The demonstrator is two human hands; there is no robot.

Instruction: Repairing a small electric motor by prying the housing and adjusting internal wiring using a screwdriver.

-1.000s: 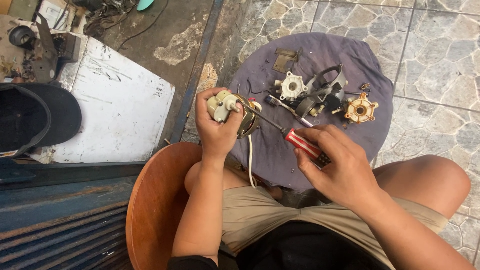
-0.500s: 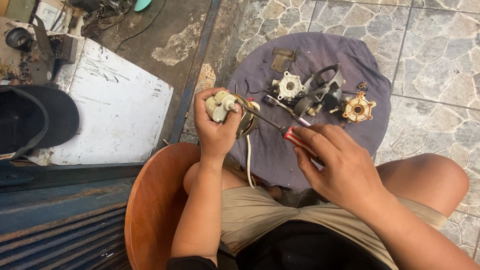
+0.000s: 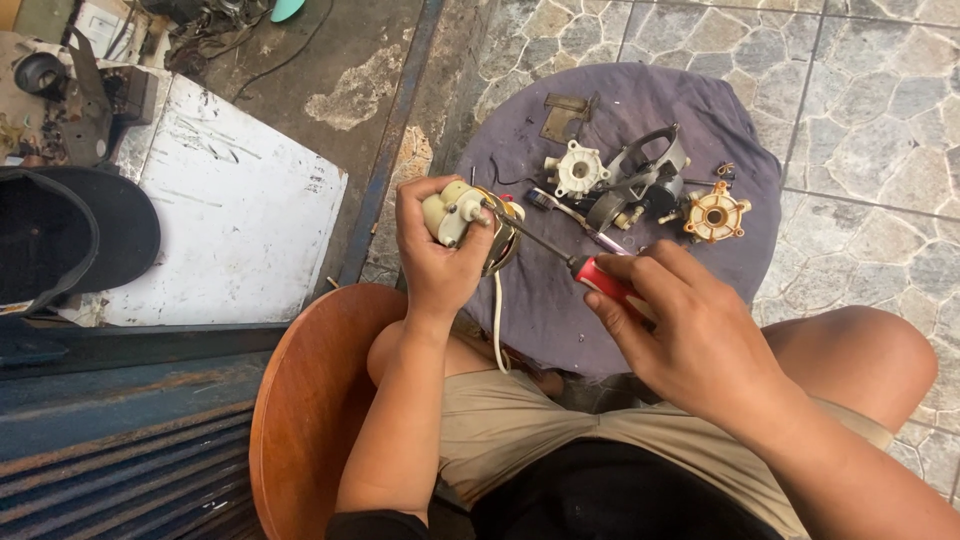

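Note:
My left hand grips a small cream-coloured motor with a copper coil and a white cord hanging down from it. My right hand holds a red-handled screwdriver; its thin shaft runs up and left, and the tip touches the motor. Both hands hover over the near edge of a purple cloth spread on the tiled floor.
On the cloth lie a white flanged part, a black-and-grey assembly, an orange-tan flanged part and a metal plate. A white board, a black cap and a brown stool sit at left.
My right hand has shifted its grip on the screwdriver and brought the tip onto the motor. My left hand has turned the motor a little.

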